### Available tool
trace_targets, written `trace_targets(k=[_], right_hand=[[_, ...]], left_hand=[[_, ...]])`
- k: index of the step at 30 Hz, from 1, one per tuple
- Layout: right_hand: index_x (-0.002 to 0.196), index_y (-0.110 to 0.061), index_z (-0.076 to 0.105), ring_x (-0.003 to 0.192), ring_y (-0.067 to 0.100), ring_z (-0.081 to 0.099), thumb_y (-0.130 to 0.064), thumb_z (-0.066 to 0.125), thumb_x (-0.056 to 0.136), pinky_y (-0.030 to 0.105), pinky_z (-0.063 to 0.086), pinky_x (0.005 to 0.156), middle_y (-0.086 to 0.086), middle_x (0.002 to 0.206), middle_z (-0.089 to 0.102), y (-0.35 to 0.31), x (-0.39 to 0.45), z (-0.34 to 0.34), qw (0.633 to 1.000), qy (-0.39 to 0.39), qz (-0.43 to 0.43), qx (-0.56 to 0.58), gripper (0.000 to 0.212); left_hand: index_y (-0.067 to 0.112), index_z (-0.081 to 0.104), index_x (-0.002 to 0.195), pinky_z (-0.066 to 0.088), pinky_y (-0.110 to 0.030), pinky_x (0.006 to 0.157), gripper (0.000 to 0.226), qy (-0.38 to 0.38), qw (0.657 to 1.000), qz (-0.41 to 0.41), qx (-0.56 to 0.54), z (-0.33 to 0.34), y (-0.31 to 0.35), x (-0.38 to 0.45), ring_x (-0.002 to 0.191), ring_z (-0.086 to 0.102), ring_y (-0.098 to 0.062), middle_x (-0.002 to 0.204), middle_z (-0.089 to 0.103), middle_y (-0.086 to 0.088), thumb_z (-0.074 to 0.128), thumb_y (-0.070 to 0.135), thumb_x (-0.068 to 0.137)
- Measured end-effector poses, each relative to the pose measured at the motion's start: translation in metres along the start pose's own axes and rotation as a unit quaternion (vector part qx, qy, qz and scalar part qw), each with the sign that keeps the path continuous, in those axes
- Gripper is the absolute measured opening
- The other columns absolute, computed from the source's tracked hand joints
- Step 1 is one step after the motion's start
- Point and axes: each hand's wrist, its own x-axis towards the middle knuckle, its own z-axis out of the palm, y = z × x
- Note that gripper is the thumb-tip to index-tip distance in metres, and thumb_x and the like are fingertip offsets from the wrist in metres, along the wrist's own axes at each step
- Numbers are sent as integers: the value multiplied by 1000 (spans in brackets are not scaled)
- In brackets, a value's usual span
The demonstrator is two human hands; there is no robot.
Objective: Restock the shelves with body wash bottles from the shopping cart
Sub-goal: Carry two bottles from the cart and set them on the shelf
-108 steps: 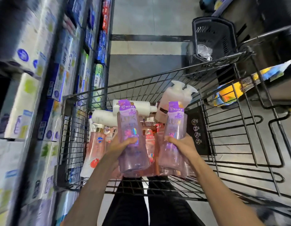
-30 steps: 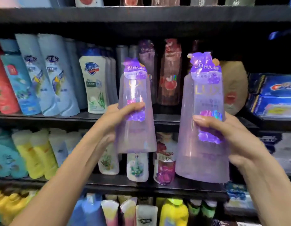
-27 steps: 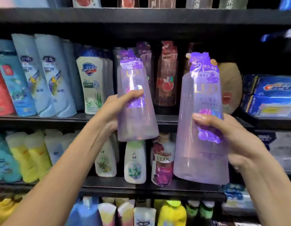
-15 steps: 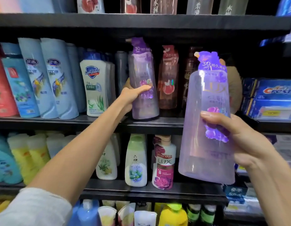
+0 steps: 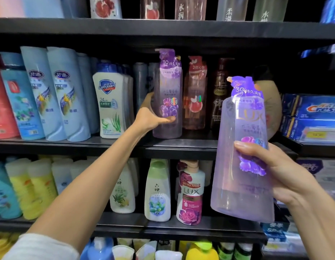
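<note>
On middle shelf (image 5: 181, 145): left bottle (image 5: 167, 94) now stands upright, base down on the board; half a second ago it was just above the edge, and a second ago I had it out in front of me.
Left hand (image 5: 151, 117): thumb across the front label, fingers round the back, grasping left bottle; not let go yet.
Right hand (image 5: 271, 171): wrapped round right bottle (image 5: 243, 152), thumb on the flower label; grip same as a second ago.
Right bottle place: in the air, tilted a little, in front of the shelf edge, well right of the left bottle; hardly moved since a second ago.
Neighbours: left bottle sits just beside red bottle (image 5: 195, 94); brown bottle (image 5: 221, 94) next right; grey bottles on its left, partly hidden.
Meaning: I judge one bottle is as good as placed, only the release is left; the right one still has to go up, probably near the same slot. Free space there is too dark to tell.
Count, purple bottles in hand: two, one per hand.
Count, on shelf already: one.
Count, still carried: one.
Count, red bottle beside slot: one showing.
Count, brown bottle: one.
Cart: out of view, so what is left in it I cannot tell.
</note>
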Motion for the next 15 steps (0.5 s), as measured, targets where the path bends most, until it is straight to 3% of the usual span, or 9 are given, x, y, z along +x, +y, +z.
trace_targets(k=[5,15], right_hand=[[92,-10,71,64,21,70,-21,76,49,32,57,54,12,80,71,5,1,1,1000,-4,4,-3,45],[96,-10,70,66,20,69,-21,77,50,31,56,55,12,82,70,9,6,1,1000,-13,-5,-3,48]], left_hand=[[12,36,142,44,-38,103,95,-4,999,-47,-1,0,-4,9,125,50,-23,136,52,-8,88,11,63],[14,26,149,36,-40,111,96,-55,997,-55,-19,-2,-24,21,137,37,-22,147,42,-6,82,14,72]])
